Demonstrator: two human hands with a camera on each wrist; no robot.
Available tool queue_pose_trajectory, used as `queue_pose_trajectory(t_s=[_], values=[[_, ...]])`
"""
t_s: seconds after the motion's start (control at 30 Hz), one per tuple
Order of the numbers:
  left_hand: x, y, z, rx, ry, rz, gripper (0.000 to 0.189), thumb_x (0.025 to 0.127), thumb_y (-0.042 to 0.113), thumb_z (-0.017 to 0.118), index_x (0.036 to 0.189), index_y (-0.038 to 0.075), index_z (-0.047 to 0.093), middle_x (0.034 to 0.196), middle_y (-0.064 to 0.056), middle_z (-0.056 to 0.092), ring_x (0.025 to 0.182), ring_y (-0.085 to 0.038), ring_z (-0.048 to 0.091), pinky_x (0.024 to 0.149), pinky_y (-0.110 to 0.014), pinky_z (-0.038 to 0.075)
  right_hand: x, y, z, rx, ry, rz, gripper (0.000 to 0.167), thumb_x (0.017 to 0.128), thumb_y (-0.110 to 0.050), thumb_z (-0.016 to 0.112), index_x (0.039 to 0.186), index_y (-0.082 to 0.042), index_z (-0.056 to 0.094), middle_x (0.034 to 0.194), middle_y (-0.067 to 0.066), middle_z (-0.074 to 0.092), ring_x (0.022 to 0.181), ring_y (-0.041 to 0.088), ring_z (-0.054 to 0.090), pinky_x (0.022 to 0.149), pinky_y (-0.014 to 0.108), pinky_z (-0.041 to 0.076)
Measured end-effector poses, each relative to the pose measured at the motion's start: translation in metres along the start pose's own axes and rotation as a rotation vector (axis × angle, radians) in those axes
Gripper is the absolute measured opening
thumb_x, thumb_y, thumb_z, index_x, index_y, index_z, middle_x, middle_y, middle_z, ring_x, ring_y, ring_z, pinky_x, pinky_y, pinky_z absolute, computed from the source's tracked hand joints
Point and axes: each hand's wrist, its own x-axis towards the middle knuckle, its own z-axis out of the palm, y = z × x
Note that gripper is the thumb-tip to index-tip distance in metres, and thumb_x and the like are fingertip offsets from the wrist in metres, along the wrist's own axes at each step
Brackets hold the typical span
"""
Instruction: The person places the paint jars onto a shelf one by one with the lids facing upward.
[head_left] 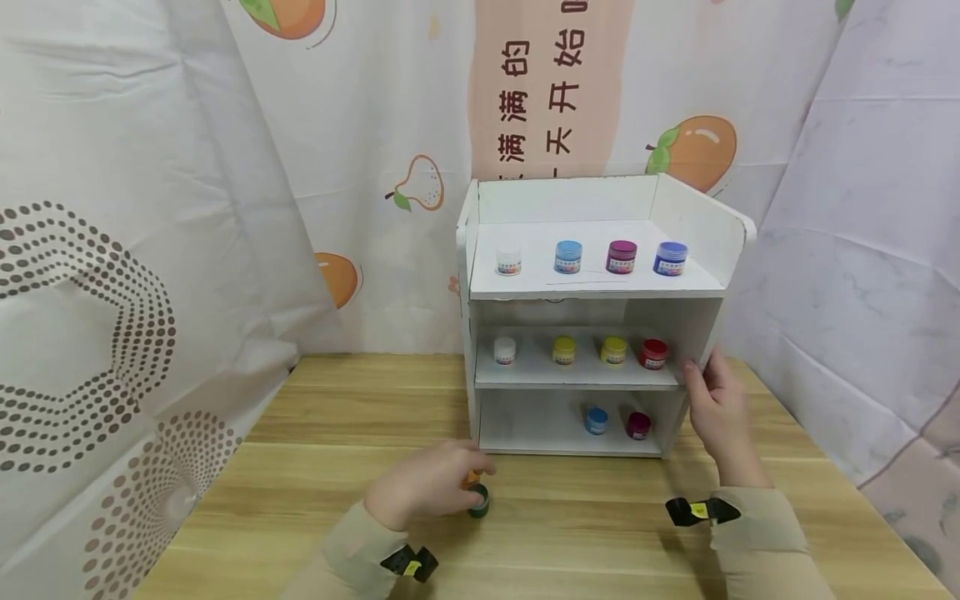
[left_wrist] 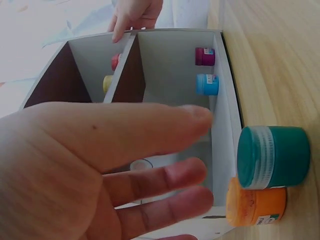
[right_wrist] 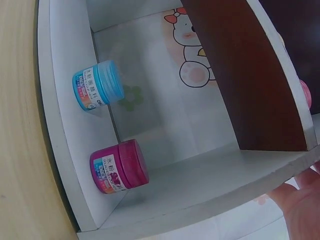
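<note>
My left hand [head_left: 431, 482], fingers apart and empty, hovers over the table beside a green paint jar [left_wrist: 290, 156] and an orange paint jar [left_wrist: 270, 202]. In the head view it partly hides both jars, which are in front of the shelf's lower left corner. A white three-level shelf [head_left: 596, 293] stands upright on the table. My right hand [head_left: 722, 408] grips its right side panel, the thumb at the front edge and the fingers on the outer side. On the bottom level are a light blue jar [right_wrist: 97, 86] and a magenta jar [right_wrist: 119, 167].
The middle level carries a white jar [head_left: 505, 350], two yellow jars, one of them here [head_left: 564, 350], and a red jar [head_left: 653, 354]. Several jars line the top, including a purple-blue one [head_left: 671, 258]. Printed cloth [head_left: 360, 100] hangs behind the wooden table [head_left: 360, 400].
</note>
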Motion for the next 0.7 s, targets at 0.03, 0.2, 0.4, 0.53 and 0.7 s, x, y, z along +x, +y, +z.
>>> queue_pose_trajectory(t_s=[0.03,0.2,0.4,0.53,0.7], values=[[0.000,0.000,0.001,0.010,-0.005,0.003,0.030,0.089,0.015,0.077,0.119,0.014,0.074,0.105,0.005,0.065,0.080,-0.003,0.054,0.075,-0.018,0.050,0.000,0.000,0.000,0.003,0.002,-0.003,0.047,0.107,-0.016,0.052,0.153,-0.012,0.046,0.142,0.023,0.055,0.120,0.001,0.053,0.091,0.008,0.043],[0.001,0.004,0.004,0.054,-0.026,-0.017,0.025,0.090,0.015,0.076,0.115,0.016,0.076,0.109,0.006,0.065,0.089,-0.003,0.058,0.080,-0.021,0.053,0.000,0.000,-0.001,0.010,0.009,-0.014,0.046,0.107,-0.015,0.053,0.152,-0.010,0.048,0.139,0.024,0.058,0.116,-0.002,0.055,0.087,0.007,0.044],[0.001,0.005,0.010,0.084,-0.033,-0.022,0.022,0.089,0.012,0.077,0.110,0.016,0.078,0.110,0.007,0.066,0.100,-0.007,0.063,0.084,-0.022,0.053,0.001,-0.001,-0.002,0.010,0.001,-0.005,0.047,0.106,-0.015,0.053,0.152,-0.010,0.047,0.140,0.025,0.056,0.116,-0.001,0.055,0.087,0.007,0.045],[0.002,0.005,0.011,0.075,-0.029,-0.025,0.018,0.088,0.009,0.077,0.105,0.014,0.079,0.106,0.007,0.066,0.096,-0.006,0.062,0.080,-0.020,0.052,0.001,-0.002,-0.002,0.006,0.007,-0.007,0.046,0.106,-0.014,0.054,0.151,-0.010,0.048,0.138,0.025,0.057,0.113,-0.002,0.055,0.086,0.007,0.045],[0.003,0.006,0.013,0.054,-0.033,-0.042,0.015,0.088,0.007,0.078,0.101,0.013,0.080,0.103,0.008,0.065,0.091,-0.004,0.060,0.077,-0.019,0.052,0.001,-0.002,-0.002,0.012,0.007,-0.011,0.046,0.106,-0.013,0.054,0.152,-0.009,0.048,0.139,0.025,0.057,0.113,-0.003,0.055,0.086,0.007,0.045]])
